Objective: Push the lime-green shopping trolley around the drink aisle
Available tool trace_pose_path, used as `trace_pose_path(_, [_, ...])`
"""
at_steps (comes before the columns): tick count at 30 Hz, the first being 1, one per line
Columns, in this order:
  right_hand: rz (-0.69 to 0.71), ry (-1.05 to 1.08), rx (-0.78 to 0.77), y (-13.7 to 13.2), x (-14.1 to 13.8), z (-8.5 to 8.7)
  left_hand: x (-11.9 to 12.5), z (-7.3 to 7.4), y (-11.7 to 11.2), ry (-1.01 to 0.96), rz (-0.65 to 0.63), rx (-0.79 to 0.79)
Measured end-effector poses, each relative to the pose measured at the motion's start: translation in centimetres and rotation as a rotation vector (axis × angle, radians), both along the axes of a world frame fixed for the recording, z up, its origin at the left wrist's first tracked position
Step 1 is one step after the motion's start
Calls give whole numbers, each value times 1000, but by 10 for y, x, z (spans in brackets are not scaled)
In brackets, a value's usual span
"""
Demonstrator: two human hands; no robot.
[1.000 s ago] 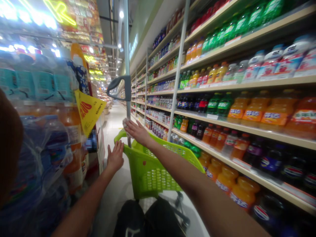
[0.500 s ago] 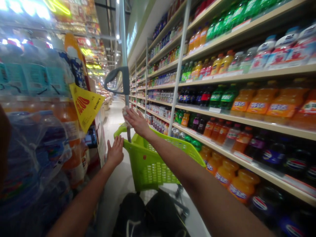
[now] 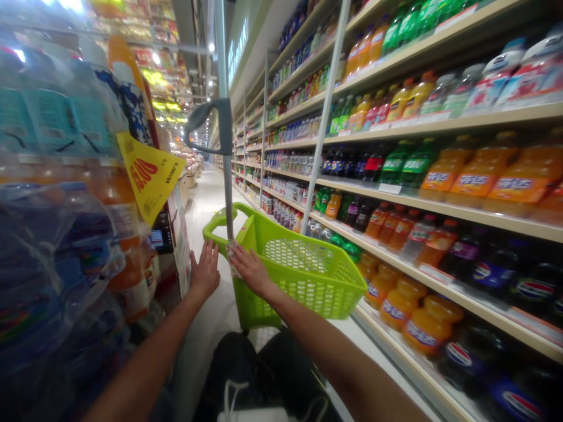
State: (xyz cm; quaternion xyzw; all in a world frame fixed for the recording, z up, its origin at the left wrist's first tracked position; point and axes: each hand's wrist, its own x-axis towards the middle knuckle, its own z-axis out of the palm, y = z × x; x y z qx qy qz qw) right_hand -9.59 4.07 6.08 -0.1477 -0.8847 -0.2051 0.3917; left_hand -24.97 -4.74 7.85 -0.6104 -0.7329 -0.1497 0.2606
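Note:
A lime-green shopping basket [image 3: 303, 293] with perforated sides stands in front of my knees, its grey pull handle [image 3: 225, 132] raised on a metal pole [image 3: 228, 199]. My right hand [image 3: 251, 271] presses a crumpled whitish cloth or tissue [image 3: 233, 258] against the foot of the pole, at the basket's near rim. Its fingers lie over the cloth, so part of it is hidden. At the basket's left corner, my left hand [image 3: 205, 271] rests its outstretched fingertips at the rim, with nothing visible in it. No goods show inside the basket.
Drink shelves [image 3: 396, 193] full of bottles run along the right. Wrapped bottle packs [image 3: 61, 234] stand close on my left, with a yellow price sign [image 3: 152, 176] sticking out. A tiled aisle [image 3: 211, 181] stretches ahead. A white object with a cord [image 3: 255, 415] lies at my lap.
My right hand has slid down the pole with the cloth, from above the basket rim to the pole's foot. My left hand stays at the rim. The view has shifted slightly.

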Motion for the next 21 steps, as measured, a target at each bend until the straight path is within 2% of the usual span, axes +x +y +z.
trace_pose_path(3, [-47, -81, -48, -10, 7, -35, 3, -30, -7, 12, 4, -44])
trace_pose_path(6, [-72, -246, -142, -20, 16, -78, 7, -59, -15, 35, -36, -115])
trace_pose_path(8, [-71, -353, -217, -25, 22, -102, 11, -72, -20, 36, -70, -177])
trace_pose_path(10, [-63, -403, -278, -28, 25, -113, 14, -81, -23, 19, -75, -231])
trace_pose_path(11, [-54, -393, -293, -29, 26, -111, 15, -83, -23, 4, -61, -251])
trace_pose_path(13, [-31, -304, -287, -27, 25, -93, 15, -84, -23, -26, -21, -272])
trace_pose_path(16, [-46, -61, -234, -18, 21, -48, 15, -82, -20, -60, 27, -253])
trace_pose_path(18, [-91, 20, -229, -11, 19, -24, 19, -79, -19, -69, 32, -232])
trace_pose_path(19, [-105, 22, -232, -8, 19, -18, 21, -77, -19, -67, 25, -227])
trace_pose_path(21, [-114, -33, -247, -5, 21, -21, 28, -75, -20, -53, -6, -226])
